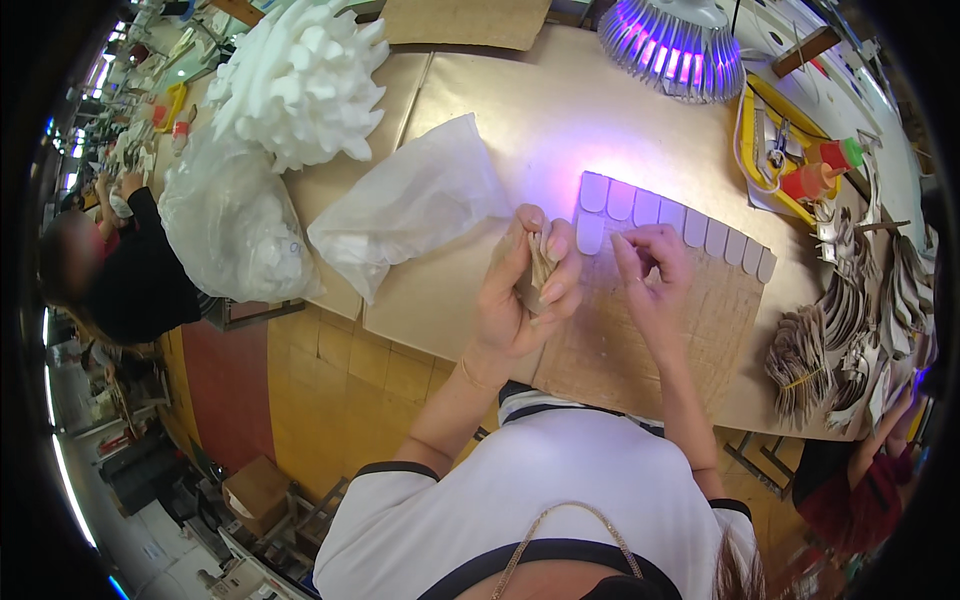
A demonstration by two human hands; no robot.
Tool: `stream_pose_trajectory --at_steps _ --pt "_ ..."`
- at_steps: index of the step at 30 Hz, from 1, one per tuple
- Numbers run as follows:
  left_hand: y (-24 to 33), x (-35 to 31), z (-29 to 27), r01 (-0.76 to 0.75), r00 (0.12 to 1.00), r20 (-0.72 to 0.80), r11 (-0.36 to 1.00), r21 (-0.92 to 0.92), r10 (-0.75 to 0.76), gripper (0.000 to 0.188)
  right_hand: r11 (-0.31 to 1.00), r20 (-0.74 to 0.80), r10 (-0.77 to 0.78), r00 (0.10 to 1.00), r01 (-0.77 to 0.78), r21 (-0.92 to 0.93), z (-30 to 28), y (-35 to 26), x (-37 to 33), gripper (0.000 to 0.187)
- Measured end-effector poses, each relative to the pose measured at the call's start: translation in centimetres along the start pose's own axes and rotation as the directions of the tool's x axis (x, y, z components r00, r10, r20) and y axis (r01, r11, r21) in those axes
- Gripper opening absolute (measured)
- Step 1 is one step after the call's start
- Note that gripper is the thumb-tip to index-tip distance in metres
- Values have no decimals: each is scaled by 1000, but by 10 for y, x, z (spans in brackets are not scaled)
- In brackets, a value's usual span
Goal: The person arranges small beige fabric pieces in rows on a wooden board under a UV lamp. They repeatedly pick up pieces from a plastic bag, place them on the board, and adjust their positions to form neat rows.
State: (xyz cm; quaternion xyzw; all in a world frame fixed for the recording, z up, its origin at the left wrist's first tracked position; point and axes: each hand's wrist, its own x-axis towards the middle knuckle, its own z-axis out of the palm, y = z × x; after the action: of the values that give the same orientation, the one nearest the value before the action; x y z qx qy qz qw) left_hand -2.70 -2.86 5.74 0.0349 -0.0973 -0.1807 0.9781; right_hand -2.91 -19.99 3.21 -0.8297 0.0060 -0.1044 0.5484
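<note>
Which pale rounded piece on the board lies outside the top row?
The lone piece at left, below the others, which line the upper edge of the board.

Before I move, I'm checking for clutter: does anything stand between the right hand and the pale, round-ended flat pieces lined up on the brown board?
Nothing visible does. The right hand is over the brown board, close to the pale, round-ended flat pieces.

Brightly lit tan tabletop [540,110], violet glow from a finned lamp [675,50], pinkish-white glare near it, lilac tint on pale rounded pieces [672,213], dimmer stretched surroundings, curved edges, black fisheye rim, soft detail toward margins
</note>
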Motion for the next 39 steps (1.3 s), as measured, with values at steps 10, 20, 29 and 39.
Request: stream_pose_trajectory --at_steps 10,20,29,39 --pt "-10 5 17 -223 969 29 811 541 247 17 901 34 -419 907 411 141 -33 -59 -27 29" --pt "-15 1 28 -404 906 259 510 759 334 14 771 94 -626 774 633 -70 -39 -66 -36 34" --pt "-14 -12 37 -482 830 409 121 868 379 12 654 68 -708 703 689 -313 -39 -66 -36 25" --pt "-4 -25 58 -373 885 398 -141 917 243 20 652 152 -655 741 655 -383 -43 -65 -37 33"
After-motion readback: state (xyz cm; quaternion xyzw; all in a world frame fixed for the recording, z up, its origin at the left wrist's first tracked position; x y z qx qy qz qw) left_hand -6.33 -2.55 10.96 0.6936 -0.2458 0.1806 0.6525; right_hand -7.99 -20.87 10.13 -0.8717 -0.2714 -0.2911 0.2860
